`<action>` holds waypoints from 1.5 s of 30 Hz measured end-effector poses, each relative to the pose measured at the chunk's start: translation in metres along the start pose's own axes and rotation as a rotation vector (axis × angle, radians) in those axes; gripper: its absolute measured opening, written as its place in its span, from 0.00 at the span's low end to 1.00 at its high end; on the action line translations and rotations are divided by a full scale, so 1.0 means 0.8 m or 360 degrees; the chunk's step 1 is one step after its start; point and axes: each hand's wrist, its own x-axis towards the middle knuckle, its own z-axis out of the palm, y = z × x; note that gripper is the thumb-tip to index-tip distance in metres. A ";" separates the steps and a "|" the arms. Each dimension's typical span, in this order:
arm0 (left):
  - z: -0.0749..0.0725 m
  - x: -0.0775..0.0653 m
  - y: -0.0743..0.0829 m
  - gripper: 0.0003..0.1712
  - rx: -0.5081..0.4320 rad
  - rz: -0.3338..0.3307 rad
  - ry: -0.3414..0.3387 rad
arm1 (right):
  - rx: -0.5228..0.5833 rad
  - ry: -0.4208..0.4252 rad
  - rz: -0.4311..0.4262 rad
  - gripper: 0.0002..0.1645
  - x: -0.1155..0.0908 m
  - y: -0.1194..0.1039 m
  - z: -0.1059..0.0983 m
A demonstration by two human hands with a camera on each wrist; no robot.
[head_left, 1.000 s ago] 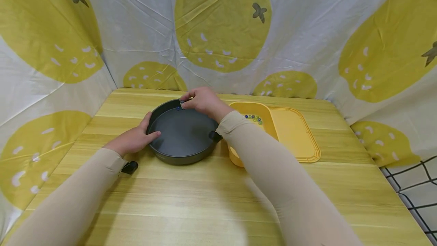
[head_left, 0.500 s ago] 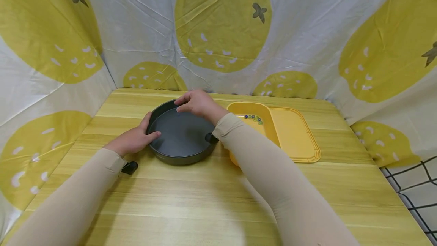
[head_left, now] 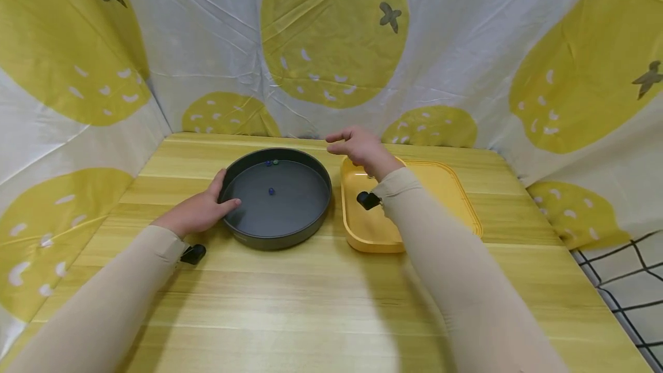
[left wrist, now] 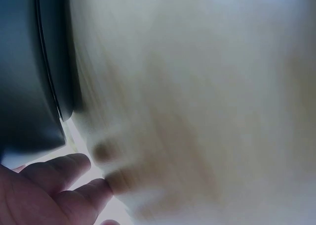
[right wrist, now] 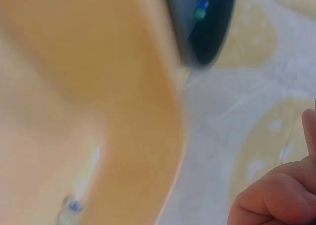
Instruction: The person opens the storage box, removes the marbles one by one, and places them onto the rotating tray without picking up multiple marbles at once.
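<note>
Dark grey pan (head_left: 290,212) sits directly right of the left hand (head_left: 197,210): fingers spread along its outer wall, thumb over the rim, unchanged from earlier frames. Right hand (head_left: 362,147) has left the pan since the previous frame; now over the far edge of the yellow tub (head_left: 369,223), fingers extended and parted, nothing seen between them. Tub marbles (right wrist: 71,207) largely hidden behind that hand in the head view. Well left of it, inside the pan: blue marble (head_left: 269,163) beside green marble (head_left: 275,162) at the far wall; lone marble (head_left: 271,191), also blue, near centre.
</note>
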 end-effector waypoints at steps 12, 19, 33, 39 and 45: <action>-0.001 -0.002 -0.001 0.59 0.0015 -0.0008 0.0003 | -0.0142 0.0115 0.0223 0.25 -0.005 0.054 -0.041; -0.002 -0.002 0.000 0.59 0.0040 -0.0003 0.0006 | -0.0241 0.0160 0.0333 0.25 -0.008 0.081 -0.044; -0.003 -0.004 0.002 0.59 0.0022 -0.0009 -0.0001 | -0.0947 0.0171 0.0361 0.27 0.004 0.105 -0.032; -0.003 -0.004 0.004 0.59 0.0007 -0.0016 -0.0005 | -0.1076 0.0205 0.0351 0.25 0.000 0.106 -0.026; -0.002 -0.004 0.008 0.58 -0.0002 -0.0013 -0.0016 | -0.1163 0.0164 0.0289 0.22 0.004 0.115 -0.025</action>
